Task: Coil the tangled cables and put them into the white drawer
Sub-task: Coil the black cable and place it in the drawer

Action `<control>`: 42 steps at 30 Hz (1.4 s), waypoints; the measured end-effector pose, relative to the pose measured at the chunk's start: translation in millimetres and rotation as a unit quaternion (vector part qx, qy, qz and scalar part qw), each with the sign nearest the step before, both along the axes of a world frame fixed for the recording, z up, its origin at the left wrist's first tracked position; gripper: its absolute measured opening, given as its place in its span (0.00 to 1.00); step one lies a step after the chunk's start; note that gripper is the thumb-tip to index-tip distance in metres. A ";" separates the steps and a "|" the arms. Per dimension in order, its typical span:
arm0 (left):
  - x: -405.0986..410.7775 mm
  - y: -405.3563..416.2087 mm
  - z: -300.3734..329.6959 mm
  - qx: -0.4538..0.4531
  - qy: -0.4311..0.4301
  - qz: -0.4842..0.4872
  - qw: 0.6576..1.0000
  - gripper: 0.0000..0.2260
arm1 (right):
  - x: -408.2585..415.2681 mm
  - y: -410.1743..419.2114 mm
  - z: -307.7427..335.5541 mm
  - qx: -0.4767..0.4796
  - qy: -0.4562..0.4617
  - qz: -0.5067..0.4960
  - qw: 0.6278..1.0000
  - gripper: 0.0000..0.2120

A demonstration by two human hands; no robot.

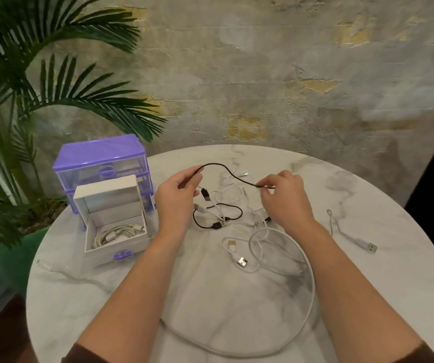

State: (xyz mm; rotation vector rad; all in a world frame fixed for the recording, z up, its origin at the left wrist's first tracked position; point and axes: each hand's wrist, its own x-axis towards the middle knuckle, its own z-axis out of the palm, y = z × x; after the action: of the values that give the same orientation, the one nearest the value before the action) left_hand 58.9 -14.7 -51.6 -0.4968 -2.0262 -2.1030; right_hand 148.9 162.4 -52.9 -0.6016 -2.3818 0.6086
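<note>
A black cable (226,171) arcs in the air between my two hands above the round marble table (367,297). My left hand (176,197) grips one part of it, and its USB plug dangles just below. My right hand (284,195) pinches the cable further along. Under my hands lies a tangle of white cables (257,247) and a second black cable (218,221). A long white cable (307,279) loops wide toward the table's front. The white drawer (116,242) sits pulled out at the left and holds one coiled white cable (113,234).
A purple drawer unit (100,161) stands behind the white drawer at the table's left rim. One separate white cable with a USB plug (354,237) lies at the right. A palm plant (14,100) fills the left side, beyond the table edge.
</note>
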 end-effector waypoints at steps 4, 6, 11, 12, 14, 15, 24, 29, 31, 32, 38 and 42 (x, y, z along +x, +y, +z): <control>7.6 -0.3 3.1 -0.012 0.050 0.012 0.999 0.08 | -1.5 -12.4 2.7 -0.040 0.017 0.094 0.995 0.09; 9.7 0.0 3.3 -0.024 0.062 -0.009 0.998 0.07 | -1.8 -16.2 5.1 -0.012 0.037 0.101 0.994 0.12; 18.6 4.9 9.8 -0.023 0.064 -0.064 0.996 0.04 | -5.8 -22.1 6.0 -0.021 0.088 0.123 0.988 0.10; 19.4 5.8 10.9 -0.013 0.050 -0.071 0.996 0.05 | -5.7 -21.5 5.9 -0.026 0.104 0.119 0.987 0.09; 19.4 6.9 11.2 -0.014 0.014 -0.077 0.997 0.10 | -4.0 -20.4 7.7 -0.032 0.142 0.102 0.984 0.08; 19.8 7.1 11.2 -0.026 -0.005 -0.080 0.996 0.13 | -2.7 -20.2 9.1 -0.020 0.156 0.087 0.984 0.08; 22.1 -7.2 23.9 0.174 -0.219 -0.261 0.924 0.14 | 4.0 -15.9 13.1 0.051 0.070 -0.058 0.995 0.09; 18.0 -14.2 23.9 0.193 -0.246 -0.289 0.905 0.11 | 4.7 -20.2 11.1 0.011 0.048 0.004 0.999 0.08; 16.3 -16.4 23.9 0.197 -0.258 -0.291 0.900 0.11 | 5.1 -21.9 11.5 0.016 0.043 0.019 0.999 0.07; 15.3 -17.1 23.4 0.196 -0.261 -0.292 0.899 0.12 | 5.3 -22.4 11.7 0.018 0.041 0.025 0.999 0.07; 10.8 -17.4 20.4 0.153 -0.250 -0.256 0.921 0.16 | 7.4 -25.0 13.9 0.031 0.019 0.038 0.999 0.07; 11.5 -16.2 19.2 0.148 -0.239 -0.257 0.925 0.13 | 7.5 -24.9 14.1 0.037 0.013 0.043 0.998 0.07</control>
State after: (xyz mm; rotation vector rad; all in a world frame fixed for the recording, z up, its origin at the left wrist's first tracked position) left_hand 70.4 -30.8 -32.3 -0.5489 -1.8783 -3.0450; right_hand 156.4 137.5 -38.8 -0.4581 -2.4047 0.5586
